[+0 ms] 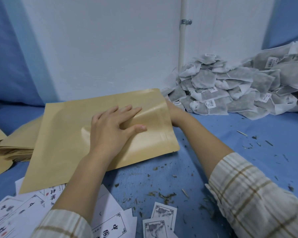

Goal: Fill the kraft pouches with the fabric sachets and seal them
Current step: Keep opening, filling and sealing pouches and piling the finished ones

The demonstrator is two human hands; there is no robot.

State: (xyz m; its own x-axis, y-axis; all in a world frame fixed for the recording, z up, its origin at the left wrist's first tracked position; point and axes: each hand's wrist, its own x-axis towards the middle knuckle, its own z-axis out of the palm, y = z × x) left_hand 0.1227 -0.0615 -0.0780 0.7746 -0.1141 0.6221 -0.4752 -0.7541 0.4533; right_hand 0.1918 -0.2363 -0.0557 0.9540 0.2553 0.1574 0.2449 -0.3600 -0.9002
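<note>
Head view: the flat tan kraft paper pouch (72,134) lies on the blue worktop (230,152). The left hand (110,129) presses it with spread fingers; the right hand (173,115) is inside its mouth, fingers hidden. Step: opening. Next: take grey fabric sachets (230,88) from the nearby heap.

Both forearms are bare from wrist to well above mid-forearm, with the sleeves pushed up towards the elbows. The left sleeve (62,224), at 7 o'clock in the view, is cream cloth crossed by broad tan bands and fainter pale grey stripes. The right sleeve (253,194), at 4 o'clock, shows the same plaid more fully: thin brown-tan lines crossing in a wide check over cream, with soft grey bars between. Its cuff edge is folded and slightly rumpled. The left hand (110,129) has short, unpainted nails and no rings.
</note>
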